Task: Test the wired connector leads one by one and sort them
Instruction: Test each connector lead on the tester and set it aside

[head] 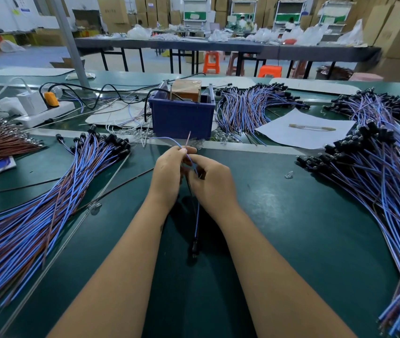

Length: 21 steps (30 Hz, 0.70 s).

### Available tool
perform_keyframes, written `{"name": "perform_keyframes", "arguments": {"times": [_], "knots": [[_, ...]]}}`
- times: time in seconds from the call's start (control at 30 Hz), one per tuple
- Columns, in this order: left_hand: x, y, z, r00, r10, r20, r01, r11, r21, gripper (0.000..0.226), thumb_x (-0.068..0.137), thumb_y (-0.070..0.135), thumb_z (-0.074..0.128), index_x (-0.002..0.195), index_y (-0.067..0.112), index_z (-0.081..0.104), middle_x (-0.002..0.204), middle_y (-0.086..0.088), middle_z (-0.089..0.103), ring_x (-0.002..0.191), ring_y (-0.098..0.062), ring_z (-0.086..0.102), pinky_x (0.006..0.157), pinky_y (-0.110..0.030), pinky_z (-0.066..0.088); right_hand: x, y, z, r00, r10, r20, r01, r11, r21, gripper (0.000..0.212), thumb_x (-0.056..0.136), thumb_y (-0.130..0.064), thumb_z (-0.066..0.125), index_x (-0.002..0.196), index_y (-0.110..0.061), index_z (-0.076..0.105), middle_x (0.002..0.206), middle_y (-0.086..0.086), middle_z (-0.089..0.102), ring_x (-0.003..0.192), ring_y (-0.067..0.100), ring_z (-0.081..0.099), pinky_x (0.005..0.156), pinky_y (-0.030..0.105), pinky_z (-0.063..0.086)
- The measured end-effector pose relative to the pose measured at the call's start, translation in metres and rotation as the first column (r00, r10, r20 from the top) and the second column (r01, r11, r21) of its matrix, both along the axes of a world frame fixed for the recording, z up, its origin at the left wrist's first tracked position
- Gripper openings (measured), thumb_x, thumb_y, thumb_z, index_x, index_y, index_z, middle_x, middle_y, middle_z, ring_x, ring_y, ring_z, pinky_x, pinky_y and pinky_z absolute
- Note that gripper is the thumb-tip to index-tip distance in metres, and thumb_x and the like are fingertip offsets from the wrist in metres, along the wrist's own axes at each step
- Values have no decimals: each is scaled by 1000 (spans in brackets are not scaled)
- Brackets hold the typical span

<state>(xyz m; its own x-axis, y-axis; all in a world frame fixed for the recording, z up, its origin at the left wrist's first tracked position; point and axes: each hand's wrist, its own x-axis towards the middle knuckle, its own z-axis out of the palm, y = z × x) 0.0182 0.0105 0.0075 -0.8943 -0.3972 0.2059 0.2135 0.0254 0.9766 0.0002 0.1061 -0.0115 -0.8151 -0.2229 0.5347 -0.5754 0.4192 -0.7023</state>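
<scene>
Now both my left hand and right hand pinch one lead, bare tips aimed straight ahead at the blue box.

Green bench mat: matt, rubbery-looking, faint sheen. Lead bundles: smooth plastic-insulated wire, blue and brown, matt black plastic connector ends. Blue bin: matt moulded plastic. White sheet: plain paper. Power strip: glossy white plastic. Metal strip across bench: brushed, dull. Background boxes: brown cardboard.
</scene>
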Motion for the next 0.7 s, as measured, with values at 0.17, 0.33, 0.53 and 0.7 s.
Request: {"name": "perform_keyframes", "arguments": {"times": [0.17, 0.33, 0.53, 0.7], "knots": [[2, 0, -3, 998, -36, -58, 35, 999, -11, 21, 97, 14, 54, 89, 0, 66, 73, -4, 59, 66, -11, 52, 58, -19, 41, -1, 3, 0, 1000, -19, -22, 19, 1000, 18, 32, 80, -19, 67, 111, -28, 69, 66, -15, 48, 63, 8, 43, 59, 26, 40], [3, -8, 1, 1000, 18, -10, -16, 985, 175, 18, 95, 16, 57, 83, 18, 70, 59, 16, 61, 42, 2, 46, 42, -11, 37, 2, 3, 6, 959, 181, 217, -145, 975, -171, 31, 76, -23, 80, 104, -31, 67, 66, -1, 61, 56, 4, 48, 58, 20, 42], [1, -13, 1, 999, 40, 16, -43, 955, 293, 10, 91, 23, 66, 82, 18, 69, 49, 14, 46, 37, -1, 40, 41, -18, 44, 5, 10, 17, 765, 499, 406, -355, 854, -381, 48, 93, 7, 49, 132, -20, 54, 84, 26, 69, 57, 12, 62, 60, 21, 50], [1, -18, 3, 996, 73, 41, -83, 901, 426, 23, 91, 24, 65, 71, 17, 59, 52, 8, 46, 38, -6, 40, 36, -18, 38, 5, 17, 19, 612, 681, 401, -411, 708, -575, 63, 89, 12, 48, 136, -31, 50, 98, 22, 70, 81, 27, 67, 77, 34, 56]]}}
